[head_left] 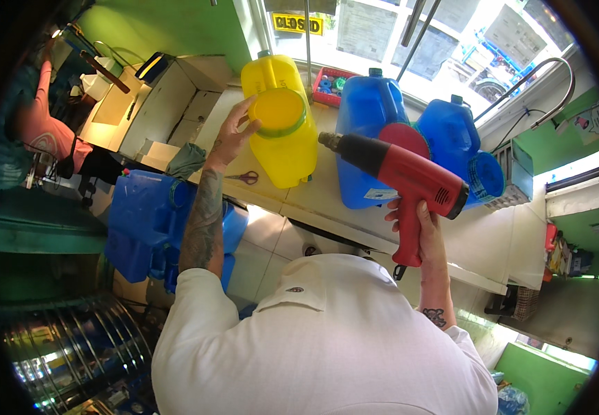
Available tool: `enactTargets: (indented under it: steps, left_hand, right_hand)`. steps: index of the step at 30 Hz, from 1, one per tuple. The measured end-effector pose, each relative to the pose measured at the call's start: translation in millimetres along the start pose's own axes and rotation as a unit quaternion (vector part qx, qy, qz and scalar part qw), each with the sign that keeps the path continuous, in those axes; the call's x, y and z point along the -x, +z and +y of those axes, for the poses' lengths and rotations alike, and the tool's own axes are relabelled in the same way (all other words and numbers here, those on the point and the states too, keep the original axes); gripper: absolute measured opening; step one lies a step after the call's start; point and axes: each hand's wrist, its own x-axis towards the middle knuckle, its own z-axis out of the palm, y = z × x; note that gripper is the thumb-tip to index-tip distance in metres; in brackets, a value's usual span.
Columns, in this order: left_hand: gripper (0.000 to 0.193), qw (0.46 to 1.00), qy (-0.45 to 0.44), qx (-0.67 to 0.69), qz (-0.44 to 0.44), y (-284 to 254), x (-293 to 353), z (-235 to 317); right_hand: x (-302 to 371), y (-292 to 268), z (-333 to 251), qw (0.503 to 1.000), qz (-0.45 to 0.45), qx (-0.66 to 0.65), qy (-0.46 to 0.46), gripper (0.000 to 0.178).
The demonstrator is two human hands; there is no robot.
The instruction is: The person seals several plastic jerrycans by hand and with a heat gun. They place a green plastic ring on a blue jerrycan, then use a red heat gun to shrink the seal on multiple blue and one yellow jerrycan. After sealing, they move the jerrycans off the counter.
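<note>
My left hand [232, 133] reaches up to the round yellow lid with a green rim [279, 112] on a yellow water jug [288, 149] lying on the white counter [327, 197]; its fingers touch the lid's left edge. My right hand [417, 221] grips the handle of a red heat gun [403, 181], whose dark nozzle points left toward the yellow jug. Two blue jugs [369, 111] [452, 135] lie behind the heat gun, one with a red round lid [404, 136], the other with a blue one [486, 176].
Scissors [246, 178] lie on the counter by my left wrist. Blue containers [144, 221] are stacked below the counter at left, a steel tank [64, 346] at lower left. Another person [43, 128] stands far left. A curved tap [541, 76] rises by the window, with a red basket [330, 86] on the sill.
</note>
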Motion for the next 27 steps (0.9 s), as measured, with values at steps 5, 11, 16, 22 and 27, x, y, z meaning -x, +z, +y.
enactTargets:
  steps: [5, 11, 16, 22, 27]
  left_hand:
    - [0.066, 0.991, -0.034, 0.064, 0.115, -2.1, 1.5, -3.9]
    - [0.063, 0.991, -0.063, 0.066, 0.099, -17.8, -1.4, -16.7]
    - [0.07, 0.985, -0.103, 0.089, 0.106, 0.0, -0.5, -19.6]
    - [0.092, 0.997, -0.062, -0.046, -0.015, -28.3, -11.8, -5.0]
    - [0.097, 0.992, -0.093, -0.041, 0.073, -38.3, -13.0, -13.9]
  right_hand:
    - [2.3, 0.0, 5.4, 1.0, -0.002, 0.002, -0.002, 0.069]
    - [4.0, -2.0, 8.9, 1.0, -0.007, -0.004, -0.002, 0.071]
    - [2.4, -4.7, 10.8, 1.0, -0.011, -0.002, -0.004, 0.07]
    - [6.2, -12.9, 9.0, 1.0, -0.011, 0.012, -0.011, 0.065]
    - [7.4, -19.4, 8.0, 1.0, -0.008, 0.001, -0.028, 0.062]
